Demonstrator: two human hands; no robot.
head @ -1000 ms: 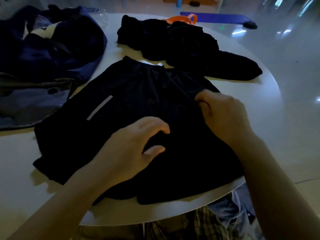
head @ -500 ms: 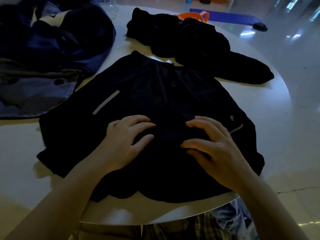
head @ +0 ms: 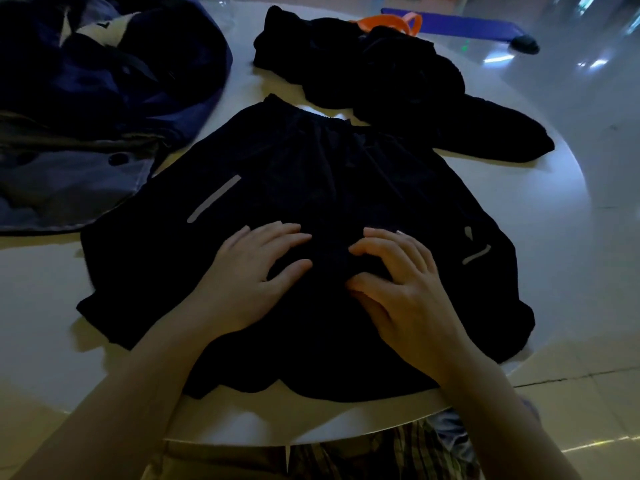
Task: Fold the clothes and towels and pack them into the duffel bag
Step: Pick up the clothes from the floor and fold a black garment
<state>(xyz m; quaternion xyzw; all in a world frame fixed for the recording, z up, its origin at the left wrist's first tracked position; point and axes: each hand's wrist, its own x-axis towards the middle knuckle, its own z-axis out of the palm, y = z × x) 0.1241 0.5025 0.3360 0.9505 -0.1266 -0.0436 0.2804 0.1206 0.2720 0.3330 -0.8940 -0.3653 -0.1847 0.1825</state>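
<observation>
While a dim room is seen from a head-worn camera, a pair of black shorts (head: 332, 209) is spread flat across the middle of a round white desk (head: 540, 216), waistband toward the top of the frame and leg hems toward the bottom edge. Pale reflective strips are seen on the left and right legs. The left hand (head: 249, 275) is laid on the fabric at lower centre, its grip open with relaxed fingers and the thumb spread. The right hand (head: 401, 282) is placed just beside it to the right, its grip likewise open, with fingers slightly arched and fingertips pressed into the cloth. A navy duffel bag (head: 114, 84) is seen at the upper left of the frame, with grey clothing (head: 65, 181) lying below it. A heap of black garments (head: 388, 77) is piled at upper centre, touching the waistband of the shorts. An orange object (head: 388, 22) is partly hidden behind that heap.
</observation>
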